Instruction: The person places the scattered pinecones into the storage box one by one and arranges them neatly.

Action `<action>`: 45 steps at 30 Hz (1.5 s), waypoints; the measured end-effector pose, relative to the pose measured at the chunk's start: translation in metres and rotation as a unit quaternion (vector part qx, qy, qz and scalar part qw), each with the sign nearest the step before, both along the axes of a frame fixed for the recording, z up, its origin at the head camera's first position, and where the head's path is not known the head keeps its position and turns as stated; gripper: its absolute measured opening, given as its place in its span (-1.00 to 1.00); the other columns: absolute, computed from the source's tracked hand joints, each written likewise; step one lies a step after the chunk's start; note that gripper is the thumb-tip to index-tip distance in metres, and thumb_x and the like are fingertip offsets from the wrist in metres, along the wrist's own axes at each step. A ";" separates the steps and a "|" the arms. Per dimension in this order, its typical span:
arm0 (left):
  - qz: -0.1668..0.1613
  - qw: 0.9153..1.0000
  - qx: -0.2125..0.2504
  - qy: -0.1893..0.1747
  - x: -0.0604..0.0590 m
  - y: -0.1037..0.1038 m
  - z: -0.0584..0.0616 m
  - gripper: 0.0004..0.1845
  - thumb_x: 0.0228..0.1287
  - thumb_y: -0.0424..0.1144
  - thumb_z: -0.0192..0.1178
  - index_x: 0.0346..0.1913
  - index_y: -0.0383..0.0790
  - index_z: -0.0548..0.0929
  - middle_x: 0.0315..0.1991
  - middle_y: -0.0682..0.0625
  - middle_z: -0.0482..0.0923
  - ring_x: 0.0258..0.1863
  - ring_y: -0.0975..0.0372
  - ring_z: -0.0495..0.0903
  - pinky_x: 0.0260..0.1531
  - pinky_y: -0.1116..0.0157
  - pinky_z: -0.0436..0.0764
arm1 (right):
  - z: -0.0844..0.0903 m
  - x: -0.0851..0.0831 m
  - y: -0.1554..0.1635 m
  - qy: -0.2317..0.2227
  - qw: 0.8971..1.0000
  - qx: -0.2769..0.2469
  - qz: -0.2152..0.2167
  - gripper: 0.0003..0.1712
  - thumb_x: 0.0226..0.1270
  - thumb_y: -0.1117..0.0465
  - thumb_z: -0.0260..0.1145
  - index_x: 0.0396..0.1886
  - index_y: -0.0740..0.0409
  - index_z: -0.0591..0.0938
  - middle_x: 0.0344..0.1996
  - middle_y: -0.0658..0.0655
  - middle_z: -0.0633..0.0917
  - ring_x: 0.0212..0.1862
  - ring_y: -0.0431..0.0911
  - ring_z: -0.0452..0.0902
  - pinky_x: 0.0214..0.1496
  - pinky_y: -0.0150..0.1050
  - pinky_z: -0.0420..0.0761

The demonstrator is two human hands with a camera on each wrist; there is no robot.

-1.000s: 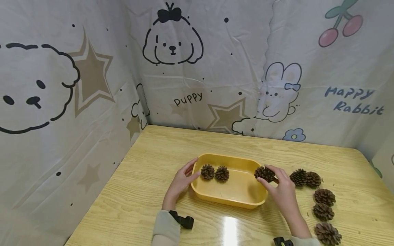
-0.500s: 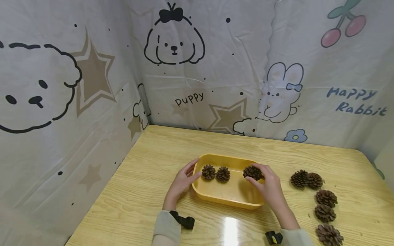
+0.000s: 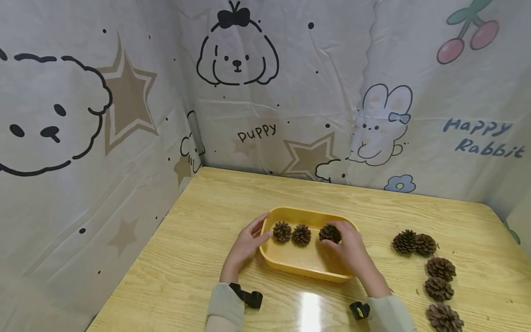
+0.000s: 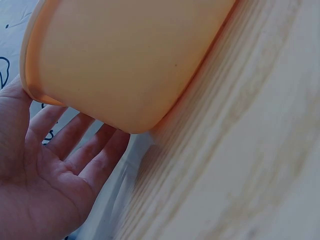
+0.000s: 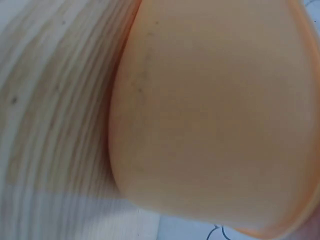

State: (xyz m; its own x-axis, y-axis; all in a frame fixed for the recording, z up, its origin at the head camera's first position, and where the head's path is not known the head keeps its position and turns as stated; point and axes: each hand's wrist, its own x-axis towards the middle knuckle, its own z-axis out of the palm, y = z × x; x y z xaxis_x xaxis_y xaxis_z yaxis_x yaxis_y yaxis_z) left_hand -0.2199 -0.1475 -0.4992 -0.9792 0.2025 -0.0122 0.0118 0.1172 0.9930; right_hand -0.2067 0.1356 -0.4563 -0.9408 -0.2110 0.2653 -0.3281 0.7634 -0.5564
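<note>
Looks like the step of putting a pine cone [image 3: 329, 234] into the yellow tub [image 3: 296, 258]. Pinched by the right hand [image 3: 351, 249], with thumb on the near side, fingers on the far side, and only room for the cone between. Inside the rim, in the right half of the tub. Cannot tell about touching the bottom or hanging just over it. Can see two pine cones [image 3: 301, 235] in the left half, just beside each other. Gripping the tub's left end with the left hand [image 3: 244, 245], thumb over the rim, fingers spread along the outside. Can also see five more pine cones [image 3: 441, 269] on the table [image 3: 199, 230], right of the tub. Seems to need a soft set-down next, then letting go without bumping.
</note>
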 end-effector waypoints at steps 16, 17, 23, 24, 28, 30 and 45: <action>0.004 1.000 0.000 -0.004 0.002 0.000 0.003 -0.35 0.37 -0.18 0.22 0.48 0.02 0.29 0.52 -0.05 0.18 0.52 0.01 0.18 0.52 0.00 0.18 | -0.011 -0.010 -0.016 -0.040 0.999 0.023 0.027 -0.45 0.11 0.34 0.48 0.11 0.42 0.54 0.05 0.39 0.61 0.11 0.29 0.55 0.19 0.13 0.59; 0.004 1.000 0.000 -0.003 0.002 0.000 0.003 -0.35 0.38 -0.19 0.22 0.48 0.02 0.29 0.53 -0.06 0.18 0.52 0.01 0.18 0.52 -0.01 0.18 | -0.012 -0.011 -0.017 -0.037 0.999 0.024 0.029 -0.45 0.11 0.34 0.48 0.11 0.42 0.55 0.05 0.39 0.61 0.11 0.29 0.55 0.19 0.13 0.60; 0.005 1.000 0.000 -0.007 0.002 0.000 0.004 -0.36 0.38 -0.21 0.21 0.48 0.02 0.29 0.52 -0.06 0.18 0.52 0.00 0.18 0.52 -0.02 0.18 | -0.011 -0.012 -0.020 -0.031 0.999 0.027 0.035 -0.45 0.11 0.34 0.48 0.11 0.40 0.55 0.06 0.39 0.61 0.11 0.28 0.55 0.20 0.13 0.59; 0.005 1.000 0.000 -0.008 0.001 0.000 0.003 -0.36 0.38 -0.21 0.21 0.48 0.02 0.29 0.52 -0.06 0.18 0.52 0.00 0.18 0.52 -0.01 0.19 | -0.011 -0.012 -0.021 -0.032 0.998 0.028 0.036 -0.45 0.11 0.33 0.48 0.11 0.40 0.55 0.06 0.39 0.61 0.11 0.28 0.55 0.20 0.13 0.59; 0.006 1.000 0.001 -0.009 0.001 0.000 0.002 -0.36 0.37 -0.20 0.22 0.48 0.03 0.29 0.52 -0.06 0.19 0.51 0.01 0.20 0.51 0.00 0.21 | -0.012 -0.014 -0.023 -0.037 0.998 0.033 0.038 -0.45 0.13 0.30 0.48 0.12 0.37 0.55 0.07 0.37 0.61 0.11 0.26 0.56 0.19 0.11 0.60; 0.006 1.000 0.003 -0.008 0.001 -0.001 0.001 -0.35 0.37 -0.20 0.23 0.48 0.03 0.29 0.52 -0.06 0.19 0.51 0.01 0.21 0.50 0.00 0.22 | -0.013 -0.015 -0.024 -0.039 0.998 0.033 0.038 -0.44 0.13 0.29 0.48 0.13 0.37 0.55 0.07 0.36 0.61 0.11 0.25 0.56 0.19 0.11 0.60; 0.005 1.000 0.001 -0.002 0.001 0.000 0.002 -0.35 0.37 -0.21 0.23 0.48 0.01 0.29 0.52 -0.07 0.19 0.51 0.01 0.20 0.51 0.00 0.21 | -0.012 -0.013 -0.023 -0.079 0.996 0.019 0.037 -0.30 0.13 0.26 0.48 0.27 0.34 0.47 0.19 0.38 0.53 0.21 0.30 0.48 0.31 0.17 0.50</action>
